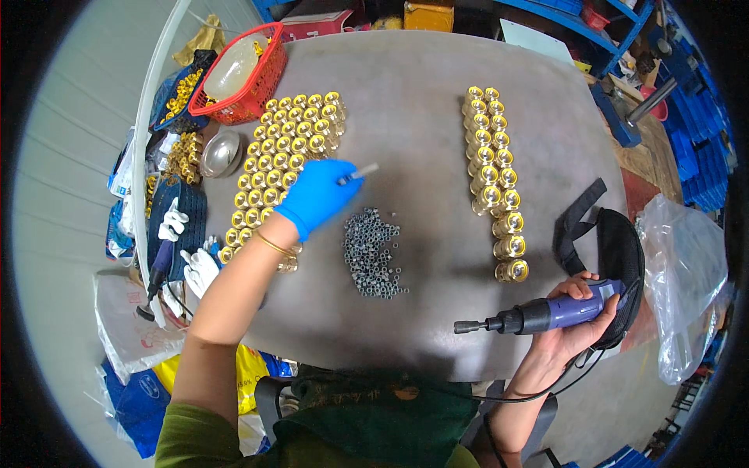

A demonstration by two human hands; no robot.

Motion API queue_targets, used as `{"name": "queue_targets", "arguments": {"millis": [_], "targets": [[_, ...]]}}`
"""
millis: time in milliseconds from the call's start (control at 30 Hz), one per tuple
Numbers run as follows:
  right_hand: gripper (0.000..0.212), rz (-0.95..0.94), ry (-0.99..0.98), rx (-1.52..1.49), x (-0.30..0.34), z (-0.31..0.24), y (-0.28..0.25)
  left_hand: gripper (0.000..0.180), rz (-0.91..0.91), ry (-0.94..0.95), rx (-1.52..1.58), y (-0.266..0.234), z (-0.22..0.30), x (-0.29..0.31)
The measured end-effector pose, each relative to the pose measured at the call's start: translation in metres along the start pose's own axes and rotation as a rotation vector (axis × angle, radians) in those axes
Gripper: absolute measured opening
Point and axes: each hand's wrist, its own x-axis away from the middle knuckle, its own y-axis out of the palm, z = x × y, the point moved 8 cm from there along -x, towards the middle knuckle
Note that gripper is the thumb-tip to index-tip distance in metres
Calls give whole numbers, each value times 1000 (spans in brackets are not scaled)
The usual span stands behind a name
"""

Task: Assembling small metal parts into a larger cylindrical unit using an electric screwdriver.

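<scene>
My left hand, in a blue glove, pinches a short grey rod over the table. Its wrist is above the right side of a block of brass fittings standing in rows. In my bare right hand lies a purple and black electric screwdriver, fingers wrapped round its body and the socket tip pointing left. A pile of small grey nuts is spread between the hands. Two columns of similar brass fittings stand farther right, beyond the screwdriver. My forearm hides part of the left block.
A red basket with a clear bag sits at the table's far left, beside a metal bowl. The screwdriver's cable runs past my right arm. A black pouch and clear plastic bag are at the right.
</scene>
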Motion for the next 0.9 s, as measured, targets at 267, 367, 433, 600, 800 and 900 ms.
{"name": "queue_targets", "arguments": {"millis": [267,367,433,600,800,900], "targets": [[38,-52,32,31,0,-1,4,24,201,-102,-9,-67,-41,-33],[38,-50,32,32,0,-1,5,23,202,-51,-42,-62,-48,-35],[38,-50,29,35,-1,-2,4,24,188,-66,-53,-60,-47,-35],[38,-37,17,53,-1,-1,1,30,172,104,-253,-52,-32,-34],[35,0,6,41,-1,-1,-1,41,113,236,-336,-41,-21,-26],[36,2,-2,34,-1,-1,0,45,-18,251,-301,-38,-17,-30]]}}
